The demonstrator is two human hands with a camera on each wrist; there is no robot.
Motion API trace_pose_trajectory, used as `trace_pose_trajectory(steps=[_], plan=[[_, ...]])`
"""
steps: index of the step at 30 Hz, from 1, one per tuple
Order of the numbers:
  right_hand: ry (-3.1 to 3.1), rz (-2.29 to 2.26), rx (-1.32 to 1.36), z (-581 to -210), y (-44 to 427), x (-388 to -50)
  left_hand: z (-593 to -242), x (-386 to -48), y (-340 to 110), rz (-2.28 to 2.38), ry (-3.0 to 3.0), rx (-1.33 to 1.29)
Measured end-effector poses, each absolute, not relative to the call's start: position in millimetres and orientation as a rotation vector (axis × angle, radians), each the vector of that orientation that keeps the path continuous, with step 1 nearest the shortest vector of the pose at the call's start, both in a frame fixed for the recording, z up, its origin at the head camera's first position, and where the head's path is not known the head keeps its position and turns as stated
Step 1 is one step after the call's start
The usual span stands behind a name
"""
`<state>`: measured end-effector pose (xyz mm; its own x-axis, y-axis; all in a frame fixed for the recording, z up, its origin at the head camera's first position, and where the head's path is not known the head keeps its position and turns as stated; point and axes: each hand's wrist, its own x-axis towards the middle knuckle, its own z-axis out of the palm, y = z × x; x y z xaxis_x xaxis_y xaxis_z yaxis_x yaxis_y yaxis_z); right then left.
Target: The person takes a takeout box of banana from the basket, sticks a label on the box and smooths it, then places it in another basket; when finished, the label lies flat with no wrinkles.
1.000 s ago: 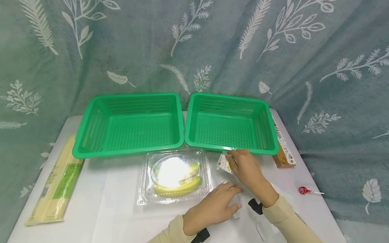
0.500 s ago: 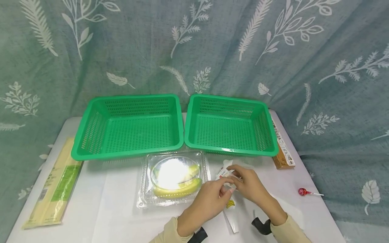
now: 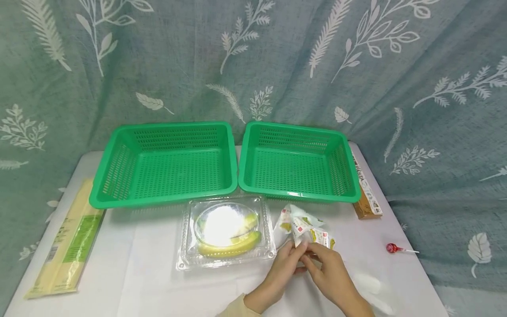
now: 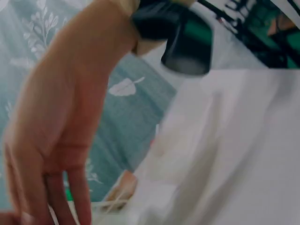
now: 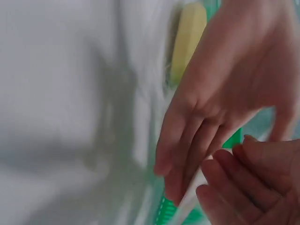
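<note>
In the head view, a crumpled white translucent wrapper point(image 3: 300, 223) with small yellow and red prints spreads out just beyond the fingertips. My left hand point(image 3: 277, 274) pinches its near end from the left, and my right hand point(image 3: 333, 276) pinches it from the right; the fingertips of both meet. To the left sits a clear lidded container point(image 3: 225, 233) with yellow bananas point(image 3: 230, 247) inside, apart from the hands. Both wrist views are blurred and show fingers bent close together; a pale strip of wrapper point(image 5: 190, 201) shows between them in the right wrist view.
Two green baskets point(image 3: 164, 203) point(image 3: 299, 196) stand side by side at the back. A long noodle packet point(image 3: 65, 246) lies at the left edge. A brown box point(image 3: 367, 207) and a red lollipop point(image 3: 392, 248) lie at the right, with a patterned curtain point(image 3: 190, 53) behind.
Both hands have come together and drawn nearer to the body. The wrapper, partly covered by the hands before, is now spread beyond them, with more of its prints showing.
</note>
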<state>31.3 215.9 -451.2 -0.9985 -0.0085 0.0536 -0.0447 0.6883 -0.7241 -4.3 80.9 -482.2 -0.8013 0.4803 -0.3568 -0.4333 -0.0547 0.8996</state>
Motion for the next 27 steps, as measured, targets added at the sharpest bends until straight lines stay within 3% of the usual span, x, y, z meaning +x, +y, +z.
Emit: trace_pose_trajectory(steps=[6,13,27], plan=[[-2.703,0.979,-0.174,-440,219,37,-492,-7,97,2.042,1.567,-0.105],[-2.798,0.744,-0.300,-445,227,23,-497,-2,103,1.938,1.613,-0.047],[-2.839,1.386,-0.329,-442,234,31,-500,-8,96,1.966,1.645,-0.121]])
